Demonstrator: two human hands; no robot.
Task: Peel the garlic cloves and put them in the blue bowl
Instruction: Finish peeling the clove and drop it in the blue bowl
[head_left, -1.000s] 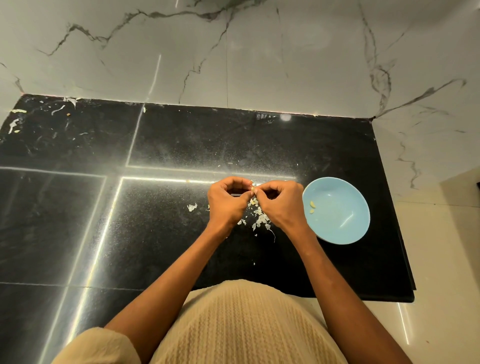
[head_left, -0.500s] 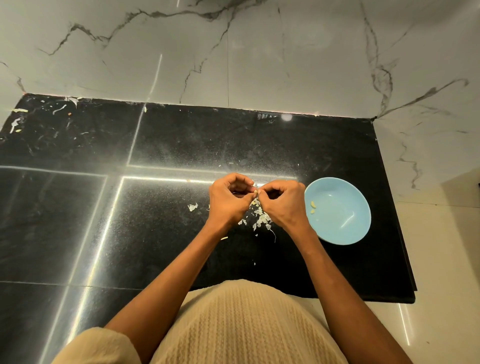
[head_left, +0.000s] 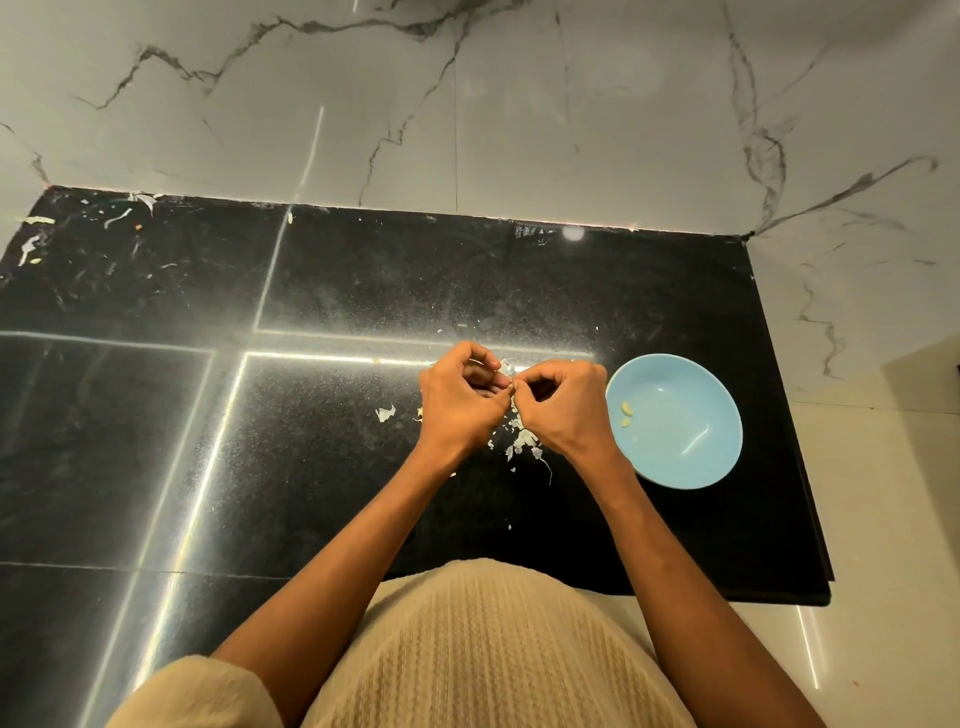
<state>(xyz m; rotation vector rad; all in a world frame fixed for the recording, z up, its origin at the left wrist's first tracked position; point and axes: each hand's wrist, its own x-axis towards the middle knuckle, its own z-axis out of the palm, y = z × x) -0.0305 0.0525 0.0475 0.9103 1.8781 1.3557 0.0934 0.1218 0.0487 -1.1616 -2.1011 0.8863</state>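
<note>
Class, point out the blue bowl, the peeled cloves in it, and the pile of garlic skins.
blue bowl (head_left: 691, 467): head view, bare inner wall.
peeled cloves (head_left: 627, 409): head view, upper clove.
garlic skins (head_left: 522, 439): head view, middle of pile.

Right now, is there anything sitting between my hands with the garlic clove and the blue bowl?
Nothing visible. The right hand and left hand pinch the garlic clove just left of the blue bowl, with only bare black counter between. The loose peels lie beneath the hands, not toward the bowl.
</note>
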